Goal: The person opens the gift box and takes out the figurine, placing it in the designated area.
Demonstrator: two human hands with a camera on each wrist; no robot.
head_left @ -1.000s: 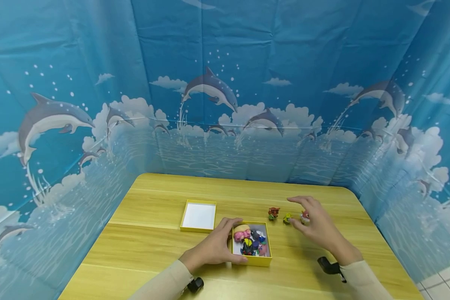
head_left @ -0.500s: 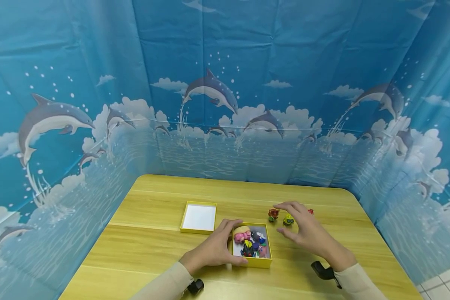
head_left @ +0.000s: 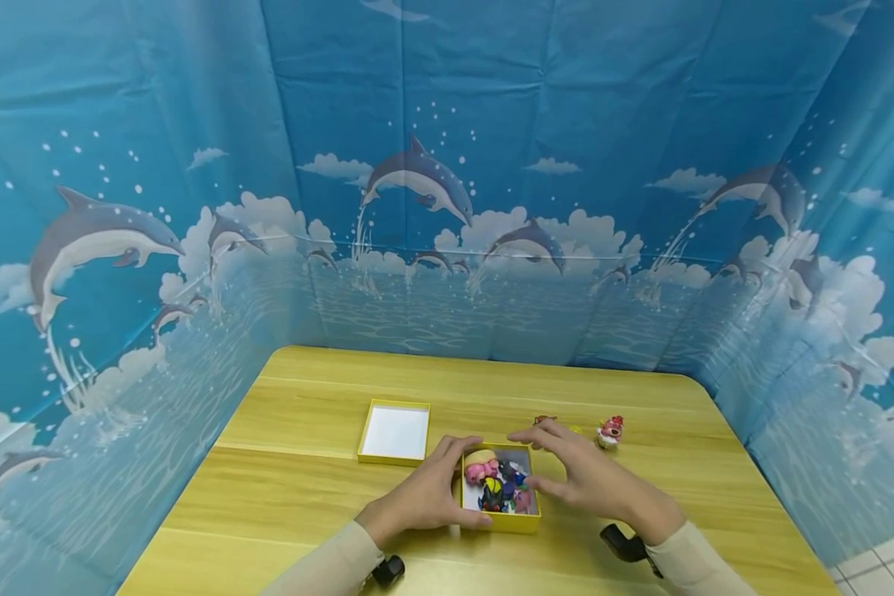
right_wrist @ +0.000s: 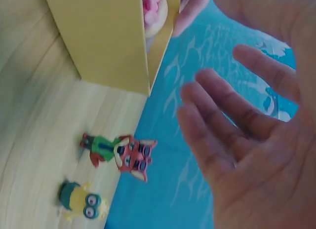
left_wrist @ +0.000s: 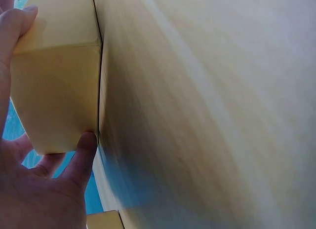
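- Your left hand (head_left: 428,492) is clamped on the yellow box (head_left: 512,522): thumb at its near wall, fingers round its left and far sides.
- Your right hand (head_left: 596,476) is at the box's right edge, fingers and thumb apart, nothing gripped; can't tell if it touches the box.
- Box sits on the wood-look table (head_left: 268,488); small figures are piled inside it.
- In the box: pink figure (head_left: 480,469) far left, black-and-yellow figure (head_left: 492,494) nearer you; others too small to make out.
- Fox figure (right_wrist: 131,152) stands beyond the box's far right corner, mostly behind your right hand in the head view.
- Goggled yellow figure (right_wrist: 81,200) is right of the box, past the fox.
- Red-and-white figure (head_left: 611,432) stands farthest right of the box.
- Shallow white-lined tray (head_left: 395,430) lies left of the box, apart from it.
- Blue dolphin curtain (head_left: 447,306) hangs behind the box.
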